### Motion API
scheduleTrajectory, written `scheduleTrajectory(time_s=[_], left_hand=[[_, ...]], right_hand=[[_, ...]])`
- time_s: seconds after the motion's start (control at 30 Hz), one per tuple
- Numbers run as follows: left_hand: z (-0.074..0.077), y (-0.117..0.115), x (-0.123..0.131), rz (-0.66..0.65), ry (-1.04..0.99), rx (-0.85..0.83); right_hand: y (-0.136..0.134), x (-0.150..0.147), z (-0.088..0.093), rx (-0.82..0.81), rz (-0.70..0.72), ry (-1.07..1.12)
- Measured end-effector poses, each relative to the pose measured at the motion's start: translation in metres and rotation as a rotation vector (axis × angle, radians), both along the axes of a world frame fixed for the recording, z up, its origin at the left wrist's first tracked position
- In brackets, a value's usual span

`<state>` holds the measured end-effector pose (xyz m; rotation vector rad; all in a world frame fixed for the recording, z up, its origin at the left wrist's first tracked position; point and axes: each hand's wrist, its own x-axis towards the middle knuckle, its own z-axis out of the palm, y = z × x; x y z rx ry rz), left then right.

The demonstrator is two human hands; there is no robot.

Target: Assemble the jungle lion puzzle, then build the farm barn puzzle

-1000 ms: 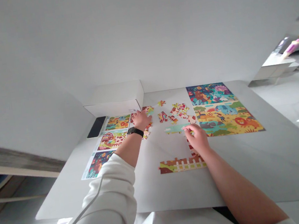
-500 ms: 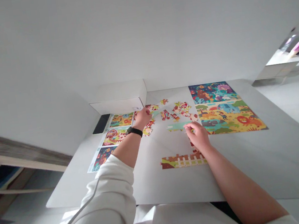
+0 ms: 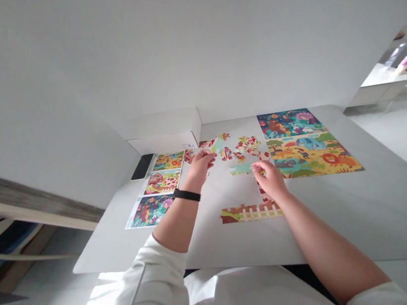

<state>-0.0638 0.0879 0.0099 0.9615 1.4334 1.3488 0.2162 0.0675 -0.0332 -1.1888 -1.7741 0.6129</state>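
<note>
Toward the far side, the left hand (image 3: 201, 165) pinches a puzzle piece (image 3: 217, 144), likely light, stiff card, best edge-held; the right hand (image 3: 270, 178) curls at a puzzle strip (image 3: 240, 168), hold unclear.

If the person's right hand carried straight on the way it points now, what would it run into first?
Most likely the pale green puzzle strip, whose near end lies right at the fingertips of the right hand. Depth is unclear, so they may already touch it.
</note>
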Motion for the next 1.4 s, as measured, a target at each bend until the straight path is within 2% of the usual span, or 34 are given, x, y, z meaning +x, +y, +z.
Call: scheduleTrajectory(time_s=[0.2, 0.33, 0.43, 0.53, 0.67, 0.77, 0.87, 1.03, 1.23, 1.3, 1.4], left_hand=[[-0.001, -0.041, 0.036, -0.142, -0.304, 0.070], [-0.007, -0.048, 0.044, -0.162, -0.421, 0.098], [-0.013, -0.048, 0.045, -0.148, -0.424, 0.091], [-0.018, -0.048, 0.044, -0.150, -0.368, 0.084], [-0.019, -0.050, 0.038, -0.187, -0.189, 0.099], [-0.019, -0.048, 0.031, -0.132, -0.059, 0.153], [-0.022, -0.043, 0.026, -0.086, 0.006, 0.182], [-0.031, -0.036, 0.024, -0.155, -0.014, 0.213], [-0.040, -0.035, 0.025, -0.109, -0.009, 0.228], [-0.040, -0.037, 0.025, -0.106, 0.099, 0.261], [-0.035, -0.042, 0.020, -0.091, 0.430, 0.417]], right_hand=[[0.006, -0.005, 0.015, -0.183, 0.109, 0.254], [0.022, -0.028, 0.032, -0.384, 0.238, 0.325], [0.031, -0.051, 0.038, -0.451, 0.301, 0.398], [0.034, -0.066, 0.034, -0.485, 0.321, 0.484], [0.035, -0.067, 0.017, -0.512, 0.241, 0.576], [0.037, -0.062, 0.004, -0.489, 0.183, 0.538], [0.037, -0.059, -0.003, -0.461, 0.191, 0.474], [0.032, -0.061, -0.002, -0.451, 0.228, 0.428], [0.032, -0.062, 0.002, -0.509, 0.250, 0.477], [0.034, -0.060, 0.002, -0.503, 0.227, 0.491], [0.036, -0.059, 0.003, -0.484, 0.164, 0.489]])
